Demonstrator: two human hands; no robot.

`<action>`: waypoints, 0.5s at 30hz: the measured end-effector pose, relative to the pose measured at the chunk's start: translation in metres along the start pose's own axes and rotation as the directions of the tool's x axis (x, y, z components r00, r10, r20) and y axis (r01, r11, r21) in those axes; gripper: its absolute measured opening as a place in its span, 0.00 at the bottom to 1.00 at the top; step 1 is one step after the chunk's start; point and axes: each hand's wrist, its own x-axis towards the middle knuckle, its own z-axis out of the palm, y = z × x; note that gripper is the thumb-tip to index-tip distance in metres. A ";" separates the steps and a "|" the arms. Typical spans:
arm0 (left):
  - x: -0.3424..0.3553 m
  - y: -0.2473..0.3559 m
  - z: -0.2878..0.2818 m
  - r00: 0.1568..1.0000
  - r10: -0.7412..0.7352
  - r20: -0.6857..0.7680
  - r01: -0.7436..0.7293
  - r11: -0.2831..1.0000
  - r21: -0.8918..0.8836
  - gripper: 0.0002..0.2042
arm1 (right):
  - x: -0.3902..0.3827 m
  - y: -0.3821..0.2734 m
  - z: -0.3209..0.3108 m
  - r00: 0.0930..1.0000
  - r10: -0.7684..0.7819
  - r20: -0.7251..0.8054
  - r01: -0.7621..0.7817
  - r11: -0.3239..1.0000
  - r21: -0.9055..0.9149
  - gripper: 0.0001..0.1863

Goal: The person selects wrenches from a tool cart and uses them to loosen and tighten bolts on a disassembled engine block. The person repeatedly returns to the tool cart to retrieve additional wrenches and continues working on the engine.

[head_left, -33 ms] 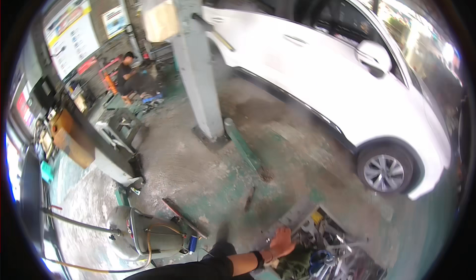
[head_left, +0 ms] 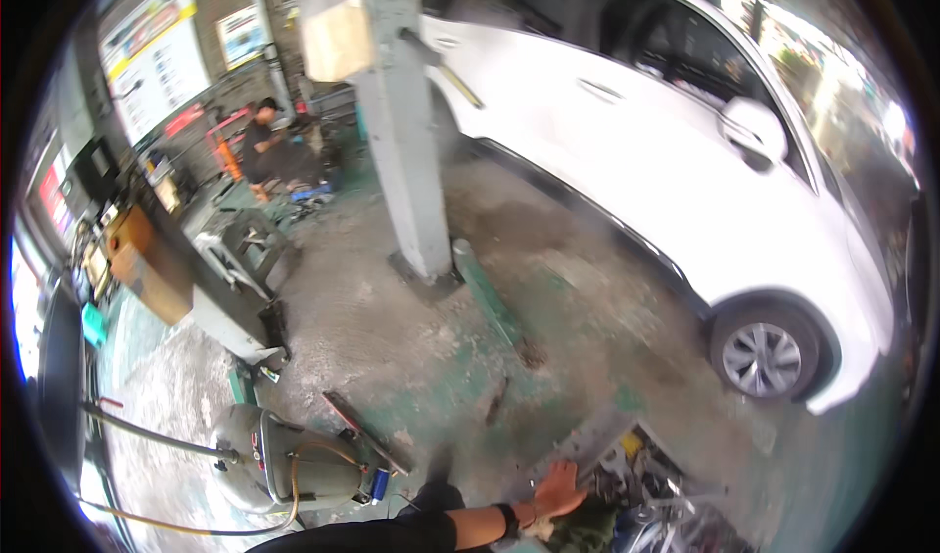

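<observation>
From the lower edge my left arm, in a black sleeve with a dark wristband, reaches right. My left hand [head_left: 558, 491] is over the near left side of a metal tool tray [head_left: 595, 437]. Its fingers point down and are partly hidden, so whether they grip anything does not show. A dark green cloth [head_left: 585, 531] lies just below the hand. To the right is a blurred heap of metal hand tools [head_left: 676, 504], with a yellow item [head_left: 631, 444] near the tray's far end. My right hand is out of view.
A grey tank [head_left: 257, 465] with hoses stands at the lower left, beside a long bar [head_left: 362, 431]. Ahead rises a grey lift post [head_left: 406, 161] with a green arm [head_left: 488, 298] on the floor. A white car [head_left: 587, 132] fills the right. Another person [head_left: 262, 146] crouches far left.
The whole view has shifted slightly, with the car and post lower and further right. My left hand stays beside the tray, and the tools look more blurred.
</observation>
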 end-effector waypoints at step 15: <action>0.004 -0.416 -0.287 0.772 -0.612 -0.173 0.611 0.789 -0.066 0.20 | 0.126 -0.118 0.262 -0.362 0.391 0.846 -0.672 -0.739 0.054 0.21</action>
